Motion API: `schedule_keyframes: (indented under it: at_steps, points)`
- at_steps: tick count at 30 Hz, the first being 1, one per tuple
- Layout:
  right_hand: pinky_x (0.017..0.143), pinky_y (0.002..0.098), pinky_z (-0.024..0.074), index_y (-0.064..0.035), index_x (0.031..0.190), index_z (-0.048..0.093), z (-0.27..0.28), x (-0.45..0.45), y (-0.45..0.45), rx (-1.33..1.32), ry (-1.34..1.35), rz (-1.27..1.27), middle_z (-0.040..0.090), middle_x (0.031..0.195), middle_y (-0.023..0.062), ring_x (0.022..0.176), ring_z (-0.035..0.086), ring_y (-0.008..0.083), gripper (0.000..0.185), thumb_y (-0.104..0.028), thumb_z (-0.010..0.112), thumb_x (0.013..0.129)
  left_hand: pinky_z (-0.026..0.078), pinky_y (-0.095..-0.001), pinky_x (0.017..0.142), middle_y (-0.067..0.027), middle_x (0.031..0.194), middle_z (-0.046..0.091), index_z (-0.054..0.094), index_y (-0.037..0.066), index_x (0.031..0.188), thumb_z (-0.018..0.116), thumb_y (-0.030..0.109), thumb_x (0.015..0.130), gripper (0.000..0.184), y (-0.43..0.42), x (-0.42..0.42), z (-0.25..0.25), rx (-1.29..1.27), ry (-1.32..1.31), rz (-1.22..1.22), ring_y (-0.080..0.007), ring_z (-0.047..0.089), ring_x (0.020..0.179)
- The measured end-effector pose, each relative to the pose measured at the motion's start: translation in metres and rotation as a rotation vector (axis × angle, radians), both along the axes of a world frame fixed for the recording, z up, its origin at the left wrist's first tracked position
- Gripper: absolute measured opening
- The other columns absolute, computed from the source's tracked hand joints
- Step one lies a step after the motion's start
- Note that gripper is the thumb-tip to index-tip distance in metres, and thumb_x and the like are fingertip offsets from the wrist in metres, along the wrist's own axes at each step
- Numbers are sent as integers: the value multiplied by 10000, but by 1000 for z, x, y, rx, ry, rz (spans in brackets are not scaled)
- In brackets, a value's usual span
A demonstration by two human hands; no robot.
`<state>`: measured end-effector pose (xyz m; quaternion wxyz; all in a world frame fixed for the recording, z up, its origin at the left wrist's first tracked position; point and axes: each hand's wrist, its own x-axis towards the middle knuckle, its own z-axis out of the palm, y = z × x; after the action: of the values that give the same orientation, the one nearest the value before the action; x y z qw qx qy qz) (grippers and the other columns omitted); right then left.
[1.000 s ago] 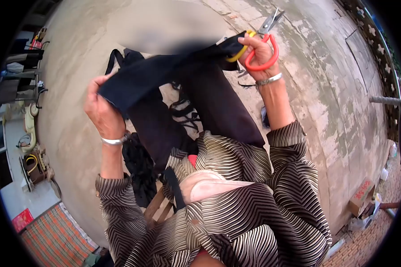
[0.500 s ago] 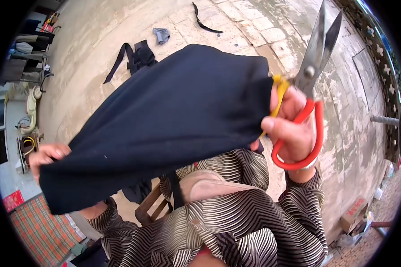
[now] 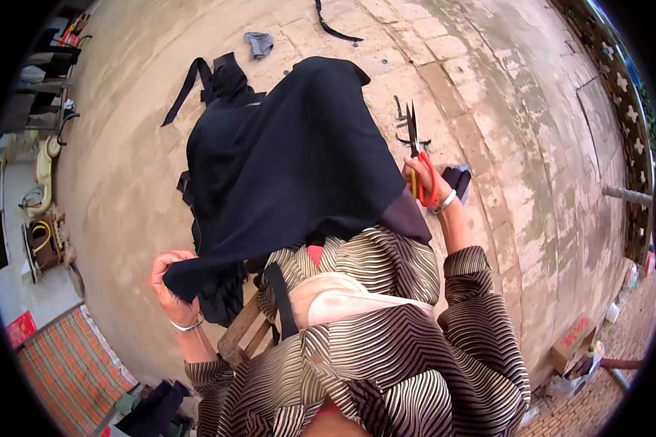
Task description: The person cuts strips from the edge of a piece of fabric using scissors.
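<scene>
A large piece of dark navy cloth (image 3: 291, 153) spreads over my lap and hangs down in front of my knees. My left hand (image 3: 175, 291) is closed on its lower left corner, fingers pinching the edge. My right hand (image 3: 418, 172), just beyond the cloth's right edge, grips large scissors (image 3: 414, 135) with a red handle and a yellow part beside it. The blades point away from me and stand slightly apart. A dark brownish panel (image 3: 408, 215) shows at the right edge of the cloth.
Dark scraps with a strap (image 3: 228, 76), a grey scrap (image 3: 259, 45) and a black strip (image 3: 335, 29) lie on the paved ground. A dark bundle (image 3: 455, 180) sits beyond my right wrist. At lower left are a wooden stool (image 3: 239, 331) and a checked cloth (image 3: 73, 371).
The cloth has come down from in front of my face onto my lap. My right hand has let go of its edge and moved away with the scissors; my left keeps its corner.
</scene>
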<state>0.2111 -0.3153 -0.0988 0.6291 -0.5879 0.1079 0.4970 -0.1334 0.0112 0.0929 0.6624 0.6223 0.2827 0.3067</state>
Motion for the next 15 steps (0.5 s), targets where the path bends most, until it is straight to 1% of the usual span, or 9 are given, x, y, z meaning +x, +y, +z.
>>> schedule_keyframes:
  at_steps: [2, 4, 5, 7, 10, 11, 12, 14, 15]
  points:
    - [681, 246, 531, -67, 986, 527, -20, 3, 16, 211, -14, -9, 628, 817, 35, 762, 630, 117, 282, -282, 682, 887, 500, -312, 725, -162, 817, 608, 530, -10, 837, 539, 180, 860, 192, -4, 2, 5, 11, 66, -9, -209, 599, 749]
    - [668, 252, 520, -71, 925, 570, -5, -7, 48, 281, 35, -225, 614, 792, 13, 741, 622, 138, 191, -182, 709, 856, 494, -301, 720, -161, 816, 614, 530, -11, 817, 525, 148, 843, 162, -5, 5, 9, 21, 76, 35, -199, 593, 742]
    - [664, 260, 525, -63, 913, 581, -32, 1, 47, 311, 57, -210, 625, 805, 28, 735, 629, 148, 161, -140, 705, 843, 491, -296, 717, -163, 821, 616, 531, -12, 816, 522, 145, 845, 160, -5, 4, 11, 20, 83, 20, -195, 590, 742]
    - [644, 291, 539, -40, 892, 588, -39, 18, 53, 342, 114, -210, 648, 827, 75, 693, 640, 185, 125, -11, 669, 801, 486, -283, 722, -159, 835, 624, 533, -15, 829, 518, 121, 857, 140, -5, 4, 12, 30, 69, -1, -182, 587, 750]
    - [646, 308, 553, -29, 859, 577, -25, 30, 55, 380, 98, -296, 646, 811, 97, 685, 648, 206, 108, 18, 647, 792, 489, -282, 733, -150, 844, 629, 538, -12, 848, 527, 99, 880, 116, -8, 5, 13, 49, 80, 48, -171, 589, 761]
    - [654, 322, 569, -19, 867, 566, -36, 37, 49, 461, -15, -262, 650, 817, 116, 700, 663, 220, 100, 20, 629, 800, 489, -282, 733, -150, 844, 629, 538, -12, 848, 527, 99, 880, 116, -9, 4, 14, 47, 79, 49, -171, 589, 761]
    - [654, 322, 569, -19, 867, 566, -31, 37, 48, 460, -16, -263, 650, 817, 116, 700, 663, 220, 100, 20, 629, 800, 490, -282, 738, -145, 849, 632, 539, -10, 860, 540, 104, 892, 118, -9, 4, 14, 64, 68, 53, -165, 592, 767]
    - [620, 328, 566, -12, 877, 556, -9, 34, 41, 145, -37, -160, 635, 792, 109, 682, 656, 218, 94, 9, 624, 815, 492, -282, 742, -140, 854, 635, 540, -8, 871, 552, 108, 904, 121, -11, 4, 15, 75, 61, 52, -160, 595, 774]
    - [591, 312, 554, -22, 890, 542, 0, 28, 37, 49, -47, -89, 630, 795, 102, 654, 641, 198, 100, -40, 628, 843, 494, -282, 742, -136, 858, 636, 542, -7, 880, 564, 125, 910, 137, -11, 4, 15, 70, 45, 65, -159, 599, 781]
